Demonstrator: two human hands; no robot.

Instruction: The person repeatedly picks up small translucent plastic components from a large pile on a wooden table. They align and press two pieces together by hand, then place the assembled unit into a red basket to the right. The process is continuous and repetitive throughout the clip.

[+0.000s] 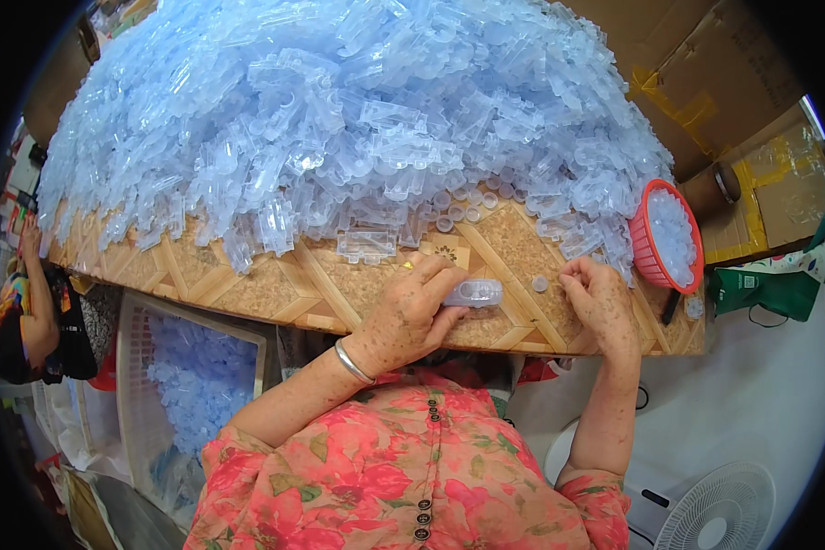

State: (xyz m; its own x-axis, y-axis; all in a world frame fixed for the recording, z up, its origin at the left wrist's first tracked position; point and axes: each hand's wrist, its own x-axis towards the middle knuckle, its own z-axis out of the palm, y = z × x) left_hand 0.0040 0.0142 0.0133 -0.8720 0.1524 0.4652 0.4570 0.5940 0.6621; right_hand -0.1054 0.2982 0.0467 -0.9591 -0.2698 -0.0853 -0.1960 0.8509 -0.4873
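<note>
Patterned table heaped with clear parts; left hand fingers clamp a capsule, right hand fingers curled together.

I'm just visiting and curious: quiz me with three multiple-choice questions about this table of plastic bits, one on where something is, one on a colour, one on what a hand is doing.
1. Where is the small basket?
A. at the table's right end
B. on the floor
C. on the person's lap

2. What colour is that basket?
A. green
B. red
C. black

3. What is the left hand doing?
A. resting flat and empty
B. hanging under the table
C. holding a clear plastic piece

Answers:
1. A, it sits on the table by its right edge, beside the big pile of clear pieces.
2. B, its rim and mesh are red, with small clear caps inside.
3. C, its fingers close around the piece, while the right hand pinches near a small cap.
</note>
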